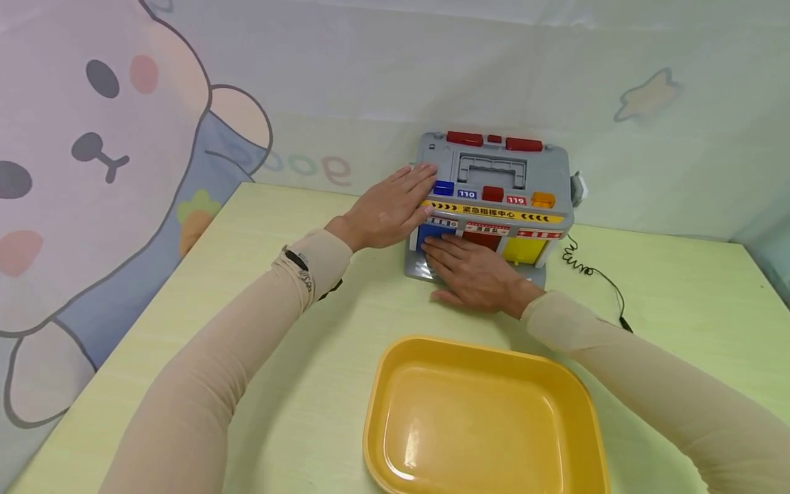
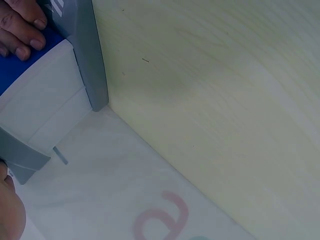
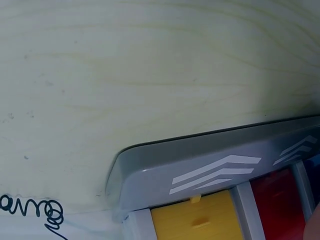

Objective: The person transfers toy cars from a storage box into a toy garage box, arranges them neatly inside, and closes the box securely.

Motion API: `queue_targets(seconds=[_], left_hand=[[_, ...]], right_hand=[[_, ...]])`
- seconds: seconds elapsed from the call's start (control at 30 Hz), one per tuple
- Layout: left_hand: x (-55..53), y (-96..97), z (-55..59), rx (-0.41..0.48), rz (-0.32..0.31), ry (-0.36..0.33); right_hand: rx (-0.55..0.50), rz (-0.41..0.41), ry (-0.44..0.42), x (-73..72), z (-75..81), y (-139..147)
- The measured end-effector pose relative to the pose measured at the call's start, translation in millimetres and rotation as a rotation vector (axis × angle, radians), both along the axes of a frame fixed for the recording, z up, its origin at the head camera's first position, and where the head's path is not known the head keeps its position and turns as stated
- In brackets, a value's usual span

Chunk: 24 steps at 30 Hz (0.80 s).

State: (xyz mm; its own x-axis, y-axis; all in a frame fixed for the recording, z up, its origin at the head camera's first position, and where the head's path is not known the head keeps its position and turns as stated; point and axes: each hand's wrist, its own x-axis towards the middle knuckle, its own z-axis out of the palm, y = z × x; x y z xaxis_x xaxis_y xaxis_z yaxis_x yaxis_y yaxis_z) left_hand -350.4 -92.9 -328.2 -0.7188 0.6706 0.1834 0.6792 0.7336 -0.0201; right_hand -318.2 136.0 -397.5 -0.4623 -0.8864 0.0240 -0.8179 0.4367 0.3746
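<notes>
A grey toy rescue station [image 1: 494,214] stands against the backdrop, with a folded handle in its roof and blue, red and yellow doors along its front. My left hand [image 1: 389,209] lies flat on the roof's left end, fingers straight. Lower down, my right hand [image 1: 472,274] reaches across the front, its extended fingertips on the blue door [image 1: 434,234]. Those fingers [image 2: 22,30] also appear on the blue panel in the left wrist view. The right wrist view shows the yellow door [image 3: 195,215] and red door [image 3: 280,205] down, above a grey ramp [image 3: 215,170] with white chevrons.
A yellow plastic tray [image 1: 481,412] sits on the table in front of the station. To the station's right, a coiled black cord [image 1: 577,261] trails over the table. A white piece [image 1: 579,189] juts from its right side. A printed cloth backdrop [image 1: 370,82] hangs behind.
</notes>
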Motion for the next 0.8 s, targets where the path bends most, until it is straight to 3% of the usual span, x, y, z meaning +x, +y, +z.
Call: queue_targets(seconds=[0.43, 0.63, 0.8], left_hand=[[0.0, -0.4, 2.0, 0.004, -0.002, 0.002], [0.0, -1.0, 3.1, 0.011, 0.003, -0.005], [0.0, -1.2, 2.4, 0.002, 0.003, -0.013]], right_hand=[[0.042, -0.042, 0.038, 1.6, 1.3, -4.2], [0.034, -0.025, 0.049, 0.8, 1.5, -3.7], [-0.004, 0.015, 0.004, 0.1, 1.6, -0.5]])
